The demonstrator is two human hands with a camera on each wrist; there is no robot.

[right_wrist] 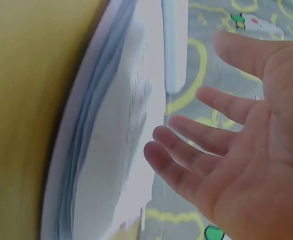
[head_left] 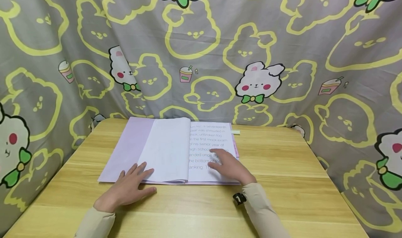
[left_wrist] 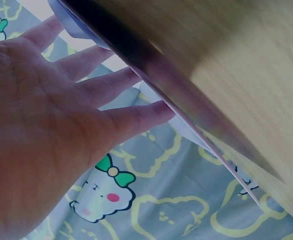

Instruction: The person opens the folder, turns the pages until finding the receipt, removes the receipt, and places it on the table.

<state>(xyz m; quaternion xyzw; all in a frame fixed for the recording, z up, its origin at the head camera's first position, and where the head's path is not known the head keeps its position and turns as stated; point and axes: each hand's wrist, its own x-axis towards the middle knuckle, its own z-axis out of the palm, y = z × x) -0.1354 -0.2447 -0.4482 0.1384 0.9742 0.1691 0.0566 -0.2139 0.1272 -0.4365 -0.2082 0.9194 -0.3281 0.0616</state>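
Note:
A book (head_left: 169,143) with a lilac cover (head_left: 125,150) lies open on the wooden table. Its left page is blank white, and the right page (head_left: 207,136) carries large printed text. My left hand (head_left: 130,185) rests with spread fingers at the lower left corner of the book, fingertips on the page and cover edge. Over the lower part of the printed page is my right hand (head_left: 230,166), fingers loosely bent and holding nothing. From the right wrist view, the right fingers (right_wrist: 181,155) hover just off the page surface.
Coloured tabs (head_left: 235,132) stick out from the book's right edge. A dark device (head_left: 239,198) is strapped at my right wrist. Behind the wooden table (head_left: 282,196) hangs a grey curtain (head_left: 201,42) printed with cartoon bunnies.

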